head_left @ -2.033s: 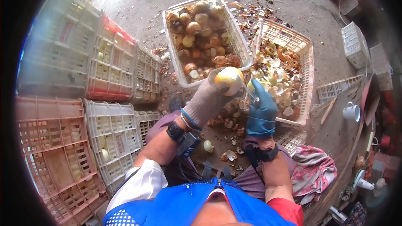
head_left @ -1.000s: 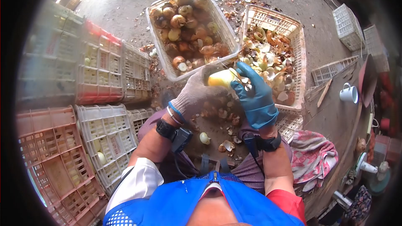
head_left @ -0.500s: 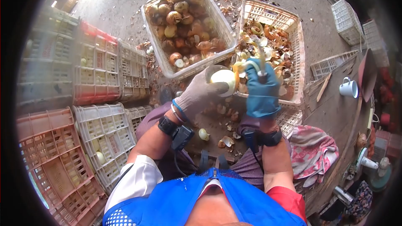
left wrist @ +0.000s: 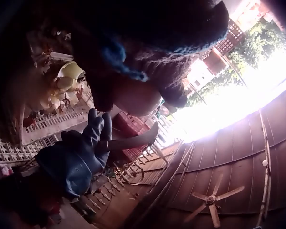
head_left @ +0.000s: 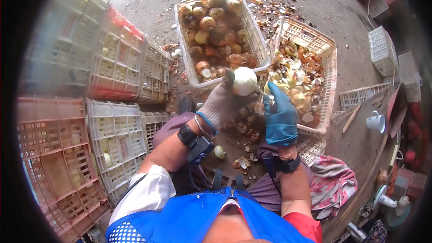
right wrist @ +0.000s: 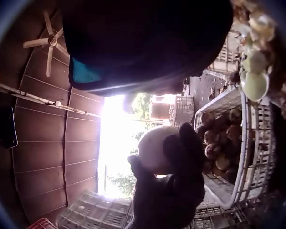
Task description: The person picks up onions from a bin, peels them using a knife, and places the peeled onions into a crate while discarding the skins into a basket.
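A peeled white onion [head_left: 245,81] sits in my left hand [head_left: 223,108], which wears a grey knit glove and grips it from below and the side. In the right wrist view the gloved fingers curl around the same onion [right wrist: 155,148]. Just to the right, my right hand [head_left: 281,119] in a blue rubber glove holds a small knife, its curved blade [left wrist: 133,142] plain in the left wrist view. The knife is apart from the onion, and its handle is hidden in the blue glove.
A crate of unpeeled onions [head_left: 191,78] stands ahead, beside a crate of peelings [head_left: 330,76]. Stacked crates [head_left: 119,130] holding pale onions line the left. One onion [head_left: 219,152] and skin scraps lie on the floor between the legs. At right are a mug [head_left: 376,121] and a towel [head_left: 335,184].
The onion's yellow-brown skin has come off, leaving it white. A peel strip hanging at my right hand half a second ago has gone from there. My hands have drawn apart.
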A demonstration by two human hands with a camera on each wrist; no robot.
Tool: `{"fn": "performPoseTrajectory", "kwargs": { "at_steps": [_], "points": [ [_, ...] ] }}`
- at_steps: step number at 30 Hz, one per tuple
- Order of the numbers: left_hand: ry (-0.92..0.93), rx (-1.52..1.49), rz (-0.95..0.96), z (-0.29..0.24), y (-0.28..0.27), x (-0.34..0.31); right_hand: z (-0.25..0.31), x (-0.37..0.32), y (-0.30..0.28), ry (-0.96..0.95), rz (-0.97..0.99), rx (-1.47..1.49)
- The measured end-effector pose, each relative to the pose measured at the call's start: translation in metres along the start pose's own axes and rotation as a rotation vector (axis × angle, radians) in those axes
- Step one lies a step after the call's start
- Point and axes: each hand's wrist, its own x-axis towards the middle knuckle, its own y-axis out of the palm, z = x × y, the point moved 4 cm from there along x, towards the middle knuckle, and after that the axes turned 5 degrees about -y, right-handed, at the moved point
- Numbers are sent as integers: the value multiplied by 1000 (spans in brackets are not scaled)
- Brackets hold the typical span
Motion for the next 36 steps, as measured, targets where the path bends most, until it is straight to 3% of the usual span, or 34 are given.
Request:
{"fn": "performPoseTrajectory", "kwargs": {
  "at_steps": [4, 7, 10, 13, 19, 22, 26, 29, 32, 36],
  "points": [
    [-20, -130, 41, -3, -2, 0, 11, 1, 1, -139, -36, -61],
    [18, -57, 77, -5, 0, -2, 4, -1, 7, -184, -113, -152],
    [-46, -50, 140, -7, 0, -4, 6, -1, 5, -119, -125, -224],
    [-7, -23, 54, -7, 4, -9, 5, 1, 2, -103, -215, -274],
    [122, 183, 154, -13, 20, -16, 2, 1, -2, -70, -166, -58],
    [190, 468, 32, -27, 34, -26, -26, -4, 20, 91, -173, 321],
    [291, 753, 31, -37, 47, -29, -14, -4, 11, 426, 98, 876],
    [329, 911, 71, -38, 53, -29, -5, -1, 5, 402, 79, 931],
    [311, 807, 202, -38, 64, -32, 15, -1, -15, 403, 103, 938],
    [232, 701, 87, -37, 56, -27, 8, -3, -2, 345, 19, 920]
  ]
}}
